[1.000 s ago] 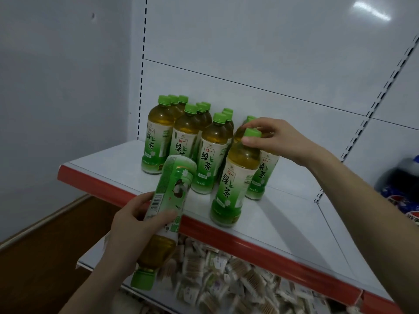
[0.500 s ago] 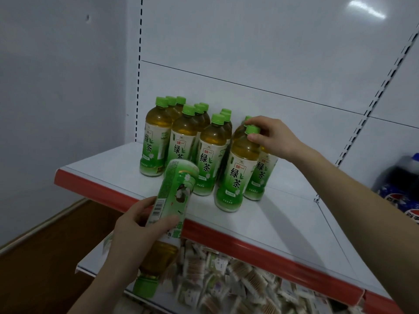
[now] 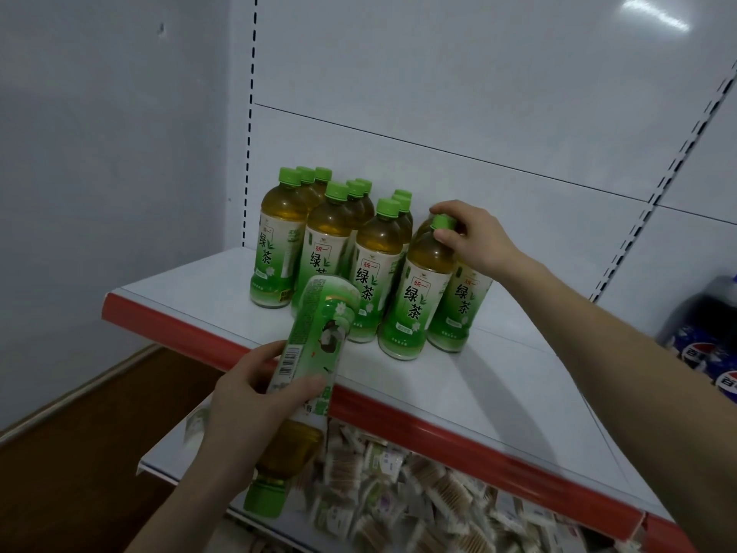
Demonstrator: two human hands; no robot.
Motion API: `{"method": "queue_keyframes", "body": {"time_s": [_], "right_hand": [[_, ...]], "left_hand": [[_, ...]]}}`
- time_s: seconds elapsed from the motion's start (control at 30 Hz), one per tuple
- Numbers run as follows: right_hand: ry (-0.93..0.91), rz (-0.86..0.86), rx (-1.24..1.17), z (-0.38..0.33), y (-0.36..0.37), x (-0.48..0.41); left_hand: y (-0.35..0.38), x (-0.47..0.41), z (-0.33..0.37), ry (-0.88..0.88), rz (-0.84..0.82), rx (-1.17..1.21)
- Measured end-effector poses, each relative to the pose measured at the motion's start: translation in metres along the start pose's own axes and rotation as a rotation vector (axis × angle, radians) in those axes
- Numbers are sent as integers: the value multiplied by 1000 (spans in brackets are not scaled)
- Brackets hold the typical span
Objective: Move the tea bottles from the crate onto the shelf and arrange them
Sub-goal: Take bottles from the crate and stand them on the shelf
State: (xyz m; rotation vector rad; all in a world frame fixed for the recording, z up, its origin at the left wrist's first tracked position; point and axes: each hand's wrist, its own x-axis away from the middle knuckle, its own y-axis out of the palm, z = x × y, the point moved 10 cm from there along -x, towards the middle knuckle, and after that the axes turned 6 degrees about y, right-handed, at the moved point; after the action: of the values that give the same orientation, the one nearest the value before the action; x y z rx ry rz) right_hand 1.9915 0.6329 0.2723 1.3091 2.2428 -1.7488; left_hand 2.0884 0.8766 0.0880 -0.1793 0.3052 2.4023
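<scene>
Several green-capped tea bottles point(image 3: 279, 249) stand in rows at the back left of the white shelf point(image 3: 498, 385) with its red front strip. My right hand point(image 3: 474, 237) grips the cap of the front right bottle point(image 3: 414, 297), which stands upright on the shelf next to the group. My left hand point(image 3: 255, 397) holds another tea bottle point(image 3: 315, 353) upside down, cap pointing down, in front of the shelf's edge. No crate is in view.
A lower shelf point(image 3: 159, 464) holds a pile of small wrapped packets point(image 3: 399, 496). Dark cola bottles point(image 3: 710, 333) stand at the far right beyond the shelf divider. A grey wall is to the left, brown floor below it.
My right hand has pushed its bottle back from near the front edge into line with the group and set it upright. The left hand's bottle has risen slightly.
</scene>
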Motion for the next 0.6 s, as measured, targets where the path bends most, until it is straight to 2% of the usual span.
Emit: {"method": "queue_keyframes", "body": {"time_s": [0.13, 0.23, 0.3, 0.33, 0.47, 0.53, 0.6], "right_hand": [[33, 0, -18, -4, -4, 9], [29, 238, -129, -17, -29, 37], [11, 265, -287, -28, -29, 59], [32, 181, -322, -34, -18, 67], [221, -348, -442, -38, 46, 94], [258, -401, -579, -36, 51, 102], [305, -356, -714, -29, 47, 105]], "left_hand": [[4, 2, 4, 24, -8, -1], [8, 3, 7, 48, -24, 4], [14, 2, 11, 76, -46, -7], [17, 2, 14, 96, -58, -20], [39, 2, 25, 180, -149, -84], [49, 3, 28, 215, -200, -133], [55, 2, 29, 249, -234, -193]]}}
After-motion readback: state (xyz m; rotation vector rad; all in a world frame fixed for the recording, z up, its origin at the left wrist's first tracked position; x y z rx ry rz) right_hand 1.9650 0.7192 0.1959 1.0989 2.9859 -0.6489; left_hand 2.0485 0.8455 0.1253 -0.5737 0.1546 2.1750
